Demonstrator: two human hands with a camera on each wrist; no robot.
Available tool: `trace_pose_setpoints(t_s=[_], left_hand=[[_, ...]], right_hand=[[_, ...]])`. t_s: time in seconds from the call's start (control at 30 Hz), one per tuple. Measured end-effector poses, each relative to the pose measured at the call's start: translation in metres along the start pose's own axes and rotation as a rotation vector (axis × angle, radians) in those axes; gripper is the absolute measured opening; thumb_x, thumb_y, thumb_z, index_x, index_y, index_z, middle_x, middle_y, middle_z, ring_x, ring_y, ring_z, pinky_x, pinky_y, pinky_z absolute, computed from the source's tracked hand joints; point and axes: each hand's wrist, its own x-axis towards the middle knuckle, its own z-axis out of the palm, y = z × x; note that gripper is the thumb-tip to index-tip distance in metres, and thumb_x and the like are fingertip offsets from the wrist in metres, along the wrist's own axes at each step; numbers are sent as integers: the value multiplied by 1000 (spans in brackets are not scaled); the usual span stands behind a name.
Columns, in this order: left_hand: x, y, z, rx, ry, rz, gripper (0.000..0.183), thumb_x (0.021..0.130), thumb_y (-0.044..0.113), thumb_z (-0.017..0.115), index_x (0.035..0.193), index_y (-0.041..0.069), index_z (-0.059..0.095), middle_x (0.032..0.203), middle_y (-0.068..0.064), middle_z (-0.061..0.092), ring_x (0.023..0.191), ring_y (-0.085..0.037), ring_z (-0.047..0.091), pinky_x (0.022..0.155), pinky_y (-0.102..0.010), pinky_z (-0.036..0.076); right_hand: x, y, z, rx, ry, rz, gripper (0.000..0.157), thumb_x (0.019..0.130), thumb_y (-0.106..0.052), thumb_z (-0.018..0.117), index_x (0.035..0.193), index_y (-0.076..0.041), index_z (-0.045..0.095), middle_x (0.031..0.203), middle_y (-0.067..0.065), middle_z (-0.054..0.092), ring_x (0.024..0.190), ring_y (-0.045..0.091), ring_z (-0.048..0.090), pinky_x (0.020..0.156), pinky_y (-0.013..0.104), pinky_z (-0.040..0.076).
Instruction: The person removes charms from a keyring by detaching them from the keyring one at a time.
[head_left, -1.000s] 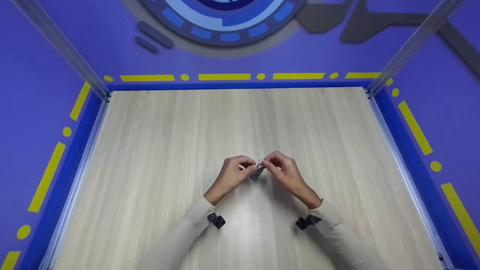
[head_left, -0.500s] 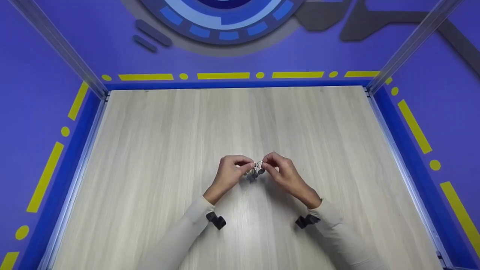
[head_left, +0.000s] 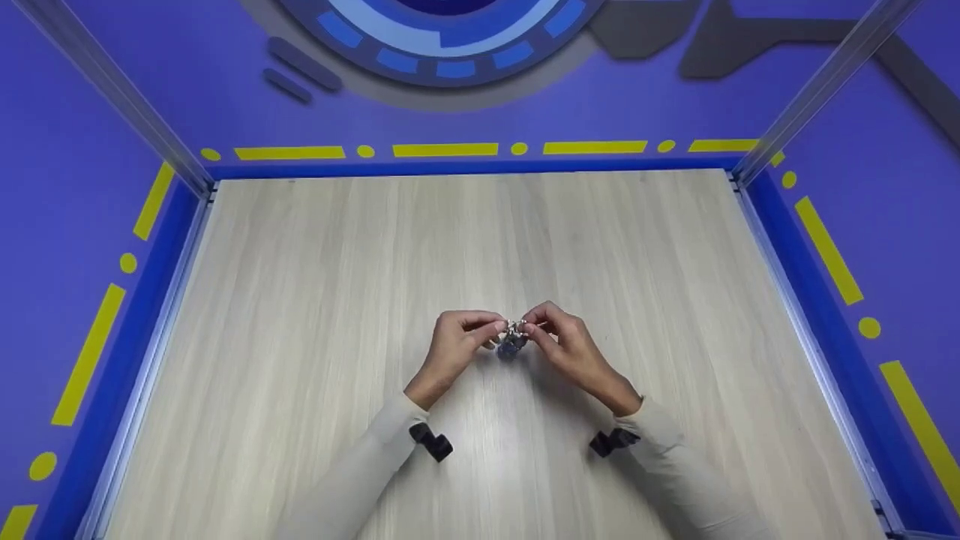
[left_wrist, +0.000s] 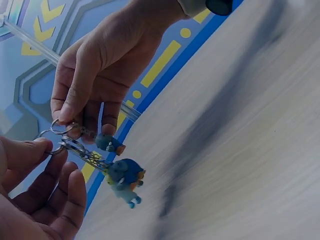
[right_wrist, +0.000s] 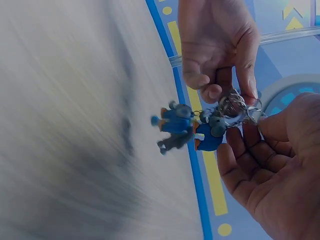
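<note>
Over the middle of the table, my left hand and right hand meet at a bunch of keychains. Thumb and fingertips of the left hand pinch a metal split ring in the left wrist view, and chains with figures hang beside it. The right hand pinches another metal ring, with one small blue figure on its chain. Other little figures, a blue one and a blue-and-orange one, dangle in the right wrist view. Whether the rings are linked cannot be told.
A pale wooden table lies under both hands. Blue walls with yellow markings enclose its back and sides. Metal rails run along the side edges. Black wrist cameras sit on both sleeves.
The left hand has drawn slightly left, and the fingertips are a little farther apart. The dangling figures have swung and shifted between the hands. Both hands still pinch the rings.
</note>
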Motion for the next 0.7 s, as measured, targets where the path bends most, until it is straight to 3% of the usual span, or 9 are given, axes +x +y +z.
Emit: trace_pose_setpoints(t_s=[0.1,0.2,0.43,0.7], left_hand=[[0,-2,0,-62,14,-11,13,101,7,79,106,-3,85,96,-17,80,82,-21,72,72,-28,63],[0,-3,1,-53,17,-4,14,102,9,78,107,-3,84,97,-10,81,86,-27,73,73,-29,63],[-3,2,-1,126,-19,61,9,103,13,78,107,7,84,100,-2,80,92,-23,73,76,-39,64],[0,11,3,314,-30,178,8,101,9,81,108,6,84,102,1,80,94,-13,71,75,-27,59]], right_hand=[[0,-2,1,38,9,29,6,107,0,69,108,6,67,108,12,78,103,29,74,94,38,60],[0,-6,1,56,25,47,11,109,-4,68,108,6,67,108,13,77,104,30,75,94,31,58],[2,-12,-1,38,51,103,6,107,-1,70,107,4,67,103,10,76,98,26,75,88,29,58],[3,-15,-4,-2,-7,105,3,107,0,69,105,0,67,100,9,76,94,33,74,88,32,59]])
